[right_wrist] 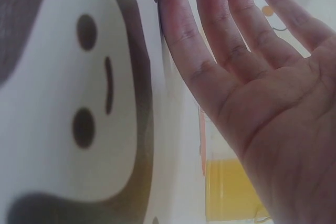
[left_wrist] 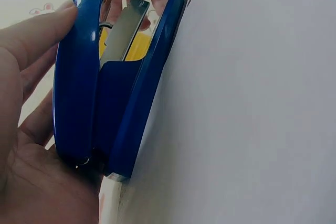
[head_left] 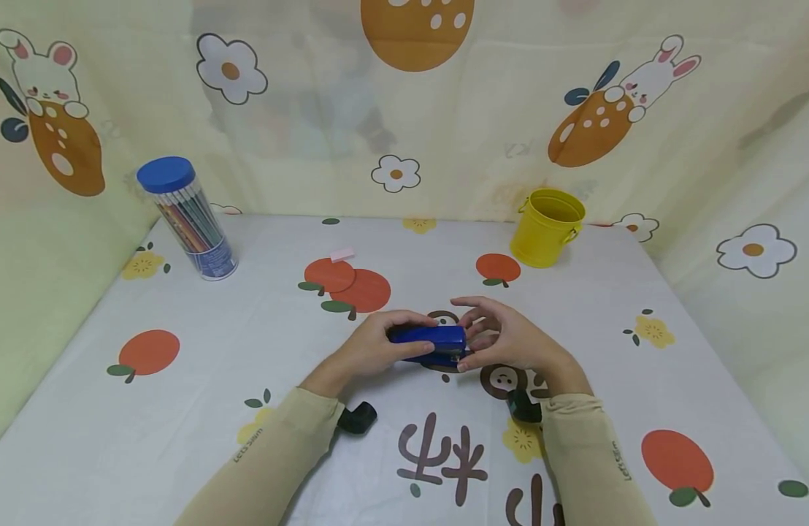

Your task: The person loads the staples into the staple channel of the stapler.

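A blue stapler (head_left: 447,340) stands on the printed tablecloth, its front end facing right. My left hand (head_left: 378,342) grips it from the left, thumb on the near side and fingers over the far side. In the left wrist view the stapler (left_wrist: 79,82) has its top arm raised from the base, and the metal staple channel (left_wrist: 123,30) shows between them. Beside the front end is my right hand (head_left: 512,337), its fingers loosely extended around nothing. The right wrist view shows that palm (right_wrist: 283,114) bare; whether a fingertip touches the stapler I cannot tell.
Behind to the right stands a yellow bucket (head_left: 542,234). A clear tube of pencils with a blue lid (head_left: 194,219) stands at the back left. One small pale pink piece (head_left: 342,255) lies beyond the left hand. Printed curtains hang around the table.
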`<state>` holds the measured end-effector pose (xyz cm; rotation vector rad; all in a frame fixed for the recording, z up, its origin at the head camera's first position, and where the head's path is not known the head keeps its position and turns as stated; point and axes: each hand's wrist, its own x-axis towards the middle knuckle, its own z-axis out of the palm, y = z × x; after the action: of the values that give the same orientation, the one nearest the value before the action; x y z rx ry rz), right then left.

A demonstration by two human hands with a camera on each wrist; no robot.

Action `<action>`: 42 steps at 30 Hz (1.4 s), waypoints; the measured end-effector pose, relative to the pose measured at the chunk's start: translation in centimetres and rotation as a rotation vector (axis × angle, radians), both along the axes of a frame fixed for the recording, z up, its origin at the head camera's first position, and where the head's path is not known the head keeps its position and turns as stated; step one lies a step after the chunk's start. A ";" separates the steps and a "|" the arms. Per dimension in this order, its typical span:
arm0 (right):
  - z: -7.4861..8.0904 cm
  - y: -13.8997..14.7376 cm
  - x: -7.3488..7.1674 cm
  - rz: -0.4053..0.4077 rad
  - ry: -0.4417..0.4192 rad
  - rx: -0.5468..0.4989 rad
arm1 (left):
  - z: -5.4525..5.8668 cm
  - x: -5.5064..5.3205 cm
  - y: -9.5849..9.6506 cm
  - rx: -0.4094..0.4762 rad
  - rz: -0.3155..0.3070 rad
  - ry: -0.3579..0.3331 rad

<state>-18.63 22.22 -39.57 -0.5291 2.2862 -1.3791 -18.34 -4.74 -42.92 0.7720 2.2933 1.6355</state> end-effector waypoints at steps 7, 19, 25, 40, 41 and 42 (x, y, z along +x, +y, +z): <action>0.1 0.1 -0.2 0.016 -0.001 -0.003 | 0.1 0.2 0.2 -0.019 0.039 -0.005; 0.4 0.1 -0.4 0.027 0.012 0.002 | 0.2 0.0 0.6 0.035 0.038 0.053; 0.5 0.1 -0.4 0.026 0.012 0.000 | 0.2 0.0 0.7 0.037 0.037 0.055; -0.1 0.1 -0.1 0.039 0.006 -0.010 | 0.4 0.5 0.8 -0.002 0.059 0.041; -0.2 0.1 -0.1 0.041 0.009 -0.010 | 0.4 0.5 0.8 -0.006 0.064 0.038; -0.2 0.0 -0.1 0.042 0.012 -0.010 | 0.5 0.6 0.8 -0.010 0.069 0.035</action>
<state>-18.71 22.25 -39.76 -0.5873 2.2655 -1.3718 -17.76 -3.97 -42.42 0.7328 2.3759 1.6503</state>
